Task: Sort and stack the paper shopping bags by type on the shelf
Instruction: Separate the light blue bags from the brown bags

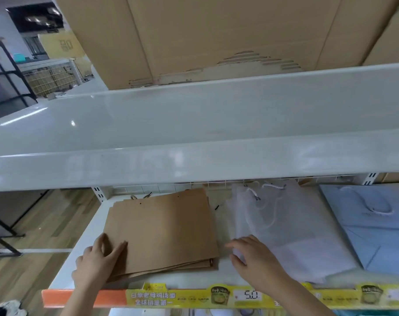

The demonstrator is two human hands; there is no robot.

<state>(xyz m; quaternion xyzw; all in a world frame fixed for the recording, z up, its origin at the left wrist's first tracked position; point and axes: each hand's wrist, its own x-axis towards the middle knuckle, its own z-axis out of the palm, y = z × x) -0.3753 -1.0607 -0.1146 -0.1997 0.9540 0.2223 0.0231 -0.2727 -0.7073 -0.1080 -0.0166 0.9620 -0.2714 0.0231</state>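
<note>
Resting flat on the shelf [89, 256], the brown bags [164, 231] look light and bendy. The left hand [98, 261] presses their near corner, fingers straight; the right hand [251, 254] hovers open beside them, holding nothing.

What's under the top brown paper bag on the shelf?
More flat brown bags, their edges fanning out beneath the top brown bag; the left hand rests on it. Their count stays hidden.

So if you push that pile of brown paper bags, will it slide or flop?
The brown bags lie flat and creased, so they probably feel light and fairly stiff. Their edges are fanned unevenly at the front, so a push likely slides the top ones apart. The smooth white shelf should let them slip easily.
</note>
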